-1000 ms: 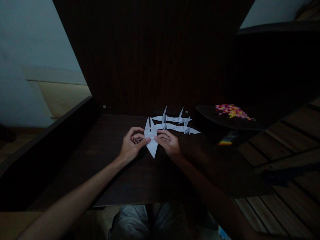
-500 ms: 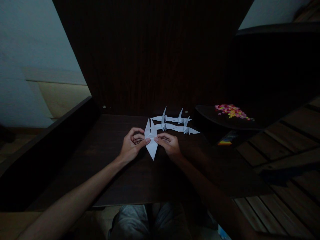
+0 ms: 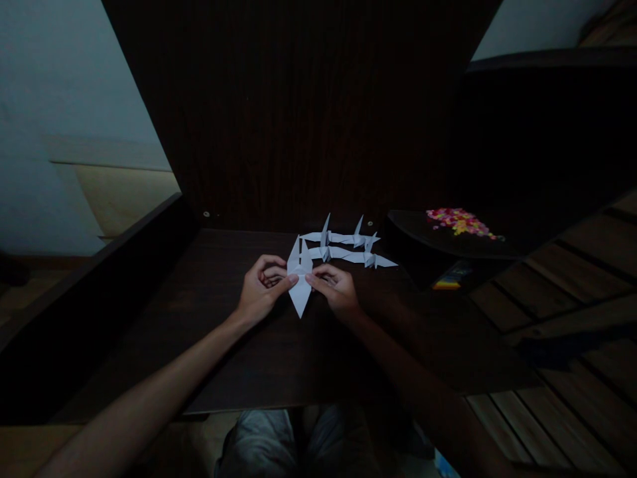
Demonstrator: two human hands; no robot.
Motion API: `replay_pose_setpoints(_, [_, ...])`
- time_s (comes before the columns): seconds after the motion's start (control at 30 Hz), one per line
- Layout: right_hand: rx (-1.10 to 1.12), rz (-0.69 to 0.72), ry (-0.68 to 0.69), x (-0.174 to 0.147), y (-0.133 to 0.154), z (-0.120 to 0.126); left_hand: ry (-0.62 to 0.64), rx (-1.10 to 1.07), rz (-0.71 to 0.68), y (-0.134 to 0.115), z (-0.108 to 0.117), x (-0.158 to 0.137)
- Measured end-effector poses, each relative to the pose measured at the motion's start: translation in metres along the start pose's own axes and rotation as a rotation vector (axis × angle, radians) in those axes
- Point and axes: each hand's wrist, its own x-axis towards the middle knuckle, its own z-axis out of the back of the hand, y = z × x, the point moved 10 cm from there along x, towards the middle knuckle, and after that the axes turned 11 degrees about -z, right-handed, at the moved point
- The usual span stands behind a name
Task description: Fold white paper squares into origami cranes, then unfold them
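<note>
A white folded paper piece [image 3: 299, 295] is held between my two hands, its single point toward me and two narrow points away from me. My left hand [image 3: 265, 285] pinches its left edge, thumb on top and the other fingers curled. On the right edge my right hand [image 3: 334, 287] grips it the same way, thumb on the face. Just beyond my right hand, several white origami cranes [image 3: 343, 253] lie in two rows with wings spread, close to the far tips of the folded paper.
The dark wooden desk [image 3: 239, 378] has a low side panel [image 3: 99, 285] at left and a tall back board [image 3: 298, 119]. At right, a raised shelf [image 3: 413, 232] bears a heap of small pink, red and yellow pieces [image 3: 462, 222]. A slatted wooden surface [image 3: 572, 365] lies farther right.
The near point of the folded paper has swung slightly to the left. Both hands keep their pinch in nearly the same place.
</note>
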Motion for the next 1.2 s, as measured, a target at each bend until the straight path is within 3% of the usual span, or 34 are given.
replay_pose_setpoints(0.23, [-0.187, 0.252, -0.186, -0.013, 0.019, 0.008, -0.063, 0.078, -0.042, -0.008, 0.004, -0.003])
replay_pose_setpoints(0.33, [-0.254, 0.288, -0.192, -0.015, 0.023, 0.007, -0.044, 0.068, -0.038, -0.01, 0.0, -0.004])
replay_pose_setpoints(0.6, [-0.152, 0.186, -0.07, -0.007, 0.01, 0.002, -0.014, 0.025, -0.018, -0.012, -0.005, -0.004])
replay_pose_setpoints(0.9, [-0.159, 0.074, 0.075, -0.008, 0.009, -0.012, -0.06, 0.114, -0.153, -0.015, 0.003, 0.0])
replay_pose_setpoints(1.0, [-0.157, 0.029, 0.097, -0.005, 0.003, -0.013, -0.037, 0.104, -0.086, -0.008, 0.002, 0.001])
replay_pose_setpoints(1.1, [-0.141, 0.02, 0.11, -0.005, 0.004, -0.013, 0.073, 0.073, 0.027, 0.0, -0.008, 0.0])
replay_pose_setpoints(1.2, [-0.089, 0.011, 0.137, -0.004, 0.006, -0.013, 0.142, 0.053, 0.055, 0.001, -0.014, -0.002])
